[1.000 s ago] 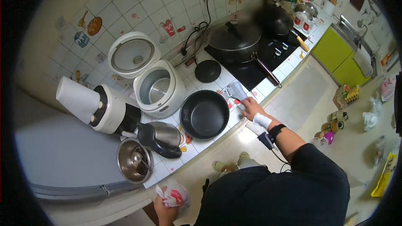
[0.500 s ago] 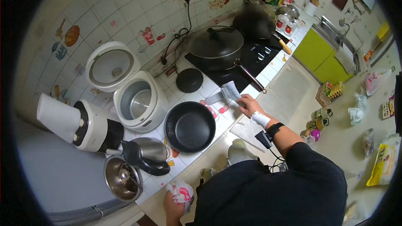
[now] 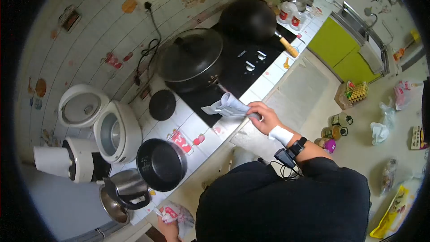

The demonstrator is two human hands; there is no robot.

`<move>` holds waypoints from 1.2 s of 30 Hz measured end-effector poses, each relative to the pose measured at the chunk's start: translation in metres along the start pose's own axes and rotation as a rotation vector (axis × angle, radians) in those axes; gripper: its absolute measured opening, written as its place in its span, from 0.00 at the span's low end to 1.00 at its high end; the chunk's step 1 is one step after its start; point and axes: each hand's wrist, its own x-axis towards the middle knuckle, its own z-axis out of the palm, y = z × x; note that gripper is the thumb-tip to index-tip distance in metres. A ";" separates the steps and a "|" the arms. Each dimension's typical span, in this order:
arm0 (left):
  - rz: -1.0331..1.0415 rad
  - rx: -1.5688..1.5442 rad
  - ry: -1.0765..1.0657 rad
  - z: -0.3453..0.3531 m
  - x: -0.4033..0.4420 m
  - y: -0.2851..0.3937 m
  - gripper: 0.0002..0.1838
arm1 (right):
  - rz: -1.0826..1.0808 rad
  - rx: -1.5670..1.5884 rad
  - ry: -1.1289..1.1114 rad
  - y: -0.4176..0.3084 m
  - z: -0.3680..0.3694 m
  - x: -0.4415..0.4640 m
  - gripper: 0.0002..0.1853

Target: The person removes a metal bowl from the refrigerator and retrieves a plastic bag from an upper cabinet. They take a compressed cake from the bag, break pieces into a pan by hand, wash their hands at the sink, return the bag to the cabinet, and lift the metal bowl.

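My right hand (image 3: 265,117) is closed on a flat grey-white wrapped item (image 3: 229,106), which has a rounded dark-grey end at my fingers. It looks like folded paper or cloth around something; what is inside cannot be made out. It hangs over the counter's front edge, by the handle of the lidded pan (image 3: 190,60). My left hand (image 3: 168,228), low at the bottom, grips a white plastic bag (image 3: 178,215) with red print. Closest to that hand on the counter are a steel kettle (image 3: 127,183) and an uncovered black pan (image 3: 161,165).
A black wok (image 3: 248,20) with a wooden handle sits on the cooktop (image 3: 246,58). The rice cooker (image 3: 117,132) stands with its lid raised. A round black mat (image 3: 162,105) and a steel bowl (image 3: 112,206) are on the counter. Jars (image 3: 333,132) and bags line the right side.
The view has turned, so the counter things appear farther left and lower. My right hand has moved along the counter toward the sink, and the item in it has turned. The bag stays in my left hand.
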 end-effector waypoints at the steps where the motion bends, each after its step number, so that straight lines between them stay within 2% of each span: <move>1: -0.038 -0.191 -0.024 0.004 0.000 -0.019 0.25 | -0.040 0.016 0.086 0.006 -0.016 0.000 0.14; 2: -0.031 -0.191 -0.033 0.006 -0.002 -0.014 0.25 | -0.036 0.011 0.095 0.019 -0.030 0.000 0.14; 4: 0.096 0.015 -0.046 0.005 -0.010 -0.006 0.15 | 0.065 0.010 0.300 0.050 -0.057 -0.002 0.14; 6: 0.128 0.015 -0.043 0.007 -0.010 -0.016 0.15 | 0.117 0.014 0.337 0.069 -0.080 -0.001 0.14; 8: -0.024 -0.030 -0.009 0.007 -0.008 -0.018 0.14 | 0.161 0.022 0.375 0.080 -0.094 0.002 0.14; 9: 0.078 0.019 0.016 0.005 -0.004 -0.043 0.13 | 0.223 0.078 0.397 0.085 -0.099 0.003 0.14; 10: 0.081 0.021 0.013 0.005 -0.003 -0.048 0.13 | 0.286 0.134 0.421 0.090 -0.105 0.005 0.14; 12: -0.044 -0.171 0.034 0.008 -0.001 -0.058 0.12 | 0.223 0.225 0.470 0.107 -0.110 0.011 0.18; 13: -0.016 -0.032 0.031 0.009 -0.002 -0.041 0.12 | 0.253 0.341 0.567 0.108 -0.109 0.014 0.20; 14: -0.018 -0.025 0.026 0.008 -0.002 -0.045 0.12 | 0.284 0.459 0.666 0.109 -0.106 0.018 0.21; 17: -0.136 -0.041 0.020 0.010 -0.001 -0.058 0.13 | 0.338 0.625 0.760 0.136 -0.086 0.035 0.25; 19: -0.026 -0.174 -0.011 0.021 -0.003 -0.048 0.17 | 0.384 0.765 0.834 0.167 -0.060 0.052 0.27; 20: -0.033 -0.174 -0.004 0.026 -0.004 -0.037 0.17 | 0.458 0.812 0.834 0.180 -0.046 0.060 0.29; 22: -0.177 -0.151 0.078 0.028 -0.003 -0.014 0.26 | 0.617 0.719 0.773 0.183 -0.025 0.070 0.31; 26: -0.150 -0.112 0.110 0.031 -0.007 -0.010 0.28 | 0.554 0.491 0.623 0.192 -0.012 0.077 0.34; 29: -0.223 -0.187 0.111 0.030 -0.011 -0.024 0.27 | 0.621 -0.042 0.377 0.182 -0.030 0.071 0.32; 32: -0.124 -0.217 0.110 0.038 -0.015 -0.021 0.25 | 0.562 -0.035 0.344 0.200 -0.040 0.064 0.29; 33: -0.131 -0.221 0.123 0.041 -0.010 -0.026 0.25 | 0.473 -0.132 0.349 0.209 -0.043 0.061 0.27; 35: -0.252 -0.352 0.079 0.039 -0.005 -0.048 0.27 | 0.539 -0.035 0.294 0.211 -0.053 0.062 0.23; 36: -0.200 -0.196 0.035 0.033 -0.005 -0.039 0.28 | 0.605 0.125 0.294 0.213 -0.050 0.065 0.19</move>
